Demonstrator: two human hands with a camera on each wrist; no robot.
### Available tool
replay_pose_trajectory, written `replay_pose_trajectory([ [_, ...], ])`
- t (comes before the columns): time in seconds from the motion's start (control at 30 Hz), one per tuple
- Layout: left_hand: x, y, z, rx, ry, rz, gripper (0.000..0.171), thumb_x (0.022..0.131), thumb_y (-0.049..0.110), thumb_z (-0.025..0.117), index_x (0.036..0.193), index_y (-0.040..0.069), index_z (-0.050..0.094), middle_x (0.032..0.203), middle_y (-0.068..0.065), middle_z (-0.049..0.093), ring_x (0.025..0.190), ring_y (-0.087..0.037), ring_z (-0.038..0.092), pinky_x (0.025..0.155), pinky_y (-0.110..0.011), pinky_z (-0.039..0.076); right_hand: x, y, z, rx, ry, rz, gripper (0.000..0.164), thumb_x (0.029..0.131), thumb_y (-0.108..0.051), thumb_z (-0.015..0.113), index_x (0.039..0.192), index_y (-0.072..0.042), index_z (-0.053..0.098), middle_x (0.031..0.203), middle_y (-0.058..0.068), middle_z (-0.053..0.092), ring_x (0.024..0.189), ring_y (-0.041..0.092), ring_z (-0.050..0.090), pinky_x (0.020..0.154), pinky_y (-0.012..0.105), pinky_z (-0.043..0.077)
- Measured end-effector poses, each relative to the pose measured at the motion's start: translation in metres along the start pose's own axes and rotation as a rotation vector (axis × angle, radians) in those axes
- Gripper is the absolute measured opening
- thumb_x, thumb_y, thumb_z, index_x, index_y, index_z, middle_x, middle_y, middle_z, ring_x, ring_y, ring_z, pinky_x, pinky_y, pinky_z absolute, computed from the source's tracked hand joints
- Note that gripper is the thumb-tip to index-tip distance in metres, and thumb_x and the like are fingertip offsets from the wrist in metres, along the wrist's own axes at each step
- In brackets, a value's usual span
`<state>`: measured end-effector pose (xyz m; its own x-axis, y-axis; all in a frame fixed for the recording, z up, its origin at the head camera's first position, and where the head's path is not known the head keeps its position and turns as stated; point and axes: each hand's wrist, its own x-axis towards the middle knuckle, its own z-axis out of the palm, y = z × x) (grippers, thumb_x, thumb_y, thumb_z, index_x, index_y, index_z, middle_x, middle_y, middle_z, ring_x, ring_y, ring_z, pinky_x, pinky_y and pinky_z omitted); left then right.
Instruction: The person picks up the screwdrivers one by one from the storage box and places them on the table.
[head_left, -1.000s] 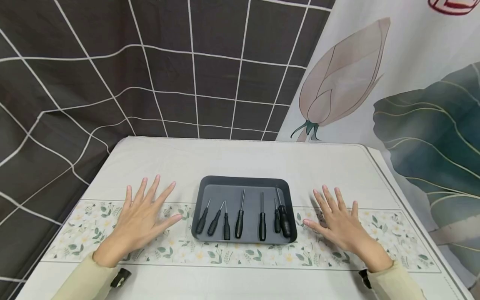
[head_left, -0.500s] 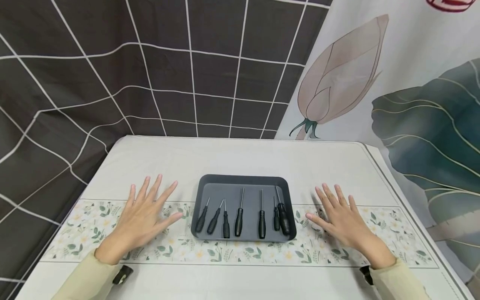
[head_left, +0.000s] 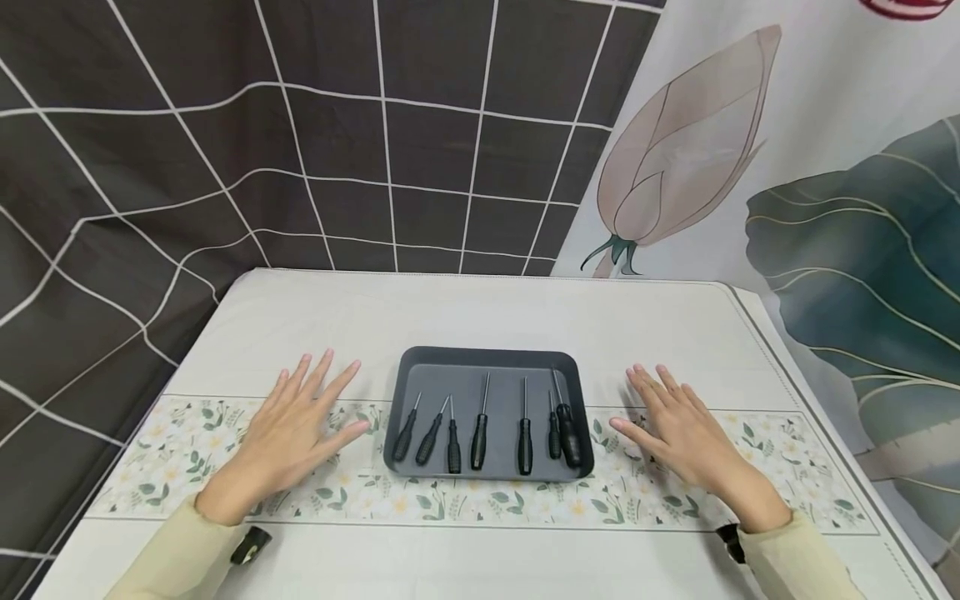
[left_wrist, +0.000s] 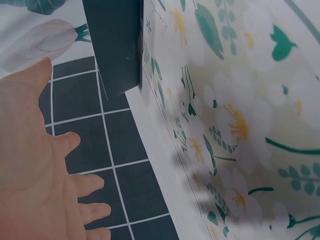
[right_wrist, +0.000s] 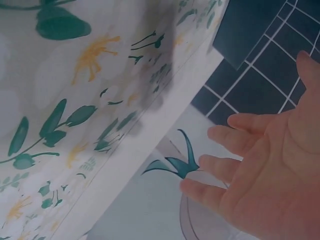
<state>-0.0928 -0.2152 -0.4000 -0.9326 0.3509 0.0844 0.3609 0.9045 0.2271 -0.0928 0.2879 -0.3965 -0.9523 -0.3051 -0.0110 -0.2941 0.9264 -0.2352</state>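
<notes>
A dark grey rectangular tray [head_left: 491, 358] sits mid-table, holding several black-handled screwdrivers with thin metal shafts pointing away from me. The thickest-handled screwdriver [head_left: 568, 435] lies at the tray's right side beside a short one [head_left: 554, 435]; longer ones [head_left: 478, 440] lie near the middle, and small ones [head_left: 406, 436] at the left. To the left of the tray, my left hand [head_left: 288, 433] hovers palm down over the floral band, fingers spread and holding nothing. My right hand [head_left: 686, 433] is on the opposite side, palm down, fingers straight and nothing in it. Both wrist views show bare palms.
A white tablecloth [head_left: 480, 317] with a floral band [head_left: 480, 504] covers the table. Behind it hangs a dark gridded curtain [head_left: 427, 150]; a white curtain with plant prints [head_left: 705, 242] hangs at the right. Each wrist wears a dark band.
My left hand has shifted slightly right, toward the tray. The right hand's fingers have drawn closer together. The tray and screwdrivers stay in place.
</notes>
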Motion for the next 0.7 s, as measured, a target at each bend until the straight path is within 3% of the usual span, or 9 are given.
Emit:
replay_pose_trajectory([
  [0.4,0.001,0.005,0.004,-0.053,-0.022,0.008,0.076,0.098,0.062,0.048,0.160,0.025,0.024,0.163,-0.018,0.019,0.147,-0.046,0.015,0.119,-0.065,0.013,0.004,-0.006,0.001,0.108,0.002,-0.045,0.077,0.101,-0.050,0.052,0.155,0.001,0.030,0.157,0.023,0.030,0.148,0.042,0.014,0.123,0.054,0.005],
  [0.6,0.004,0.010,0.005,-0.130,-0.020,0.000,0.078,0.097,0.063,0.050,0.159,0.024,0.025,0.161,-0.019,0.024,0.143,-0.047,0.024,0.105,-0.075,0.031,0.006,-0.011,0.000,0.121,0.014,-0.072,0.072,0.102,-0.049,0.053,0.154,-0.003,0.033,0.158,0.020,0.030,0.149,0.040,0.014,0.122,0.057,0.007],
  [0.7,0.006,0.011,0.006,-0.156,-0.011,-0.009,0.078,0.097,0.062,0.052,0.160,0.024,0.024,0.158,-0.021,0.026,0.141,-0.046,0.028,0.101,-0.076,0.035,0.007,-0.014,-0.001,0.108,0.028,-0.103,0.069,0.102,-0.048,0.053,0.154,-0.005,0.036,0.157,0.017,0.033,0.148,0.039,0.016,0.122,0.058,0.010],
])
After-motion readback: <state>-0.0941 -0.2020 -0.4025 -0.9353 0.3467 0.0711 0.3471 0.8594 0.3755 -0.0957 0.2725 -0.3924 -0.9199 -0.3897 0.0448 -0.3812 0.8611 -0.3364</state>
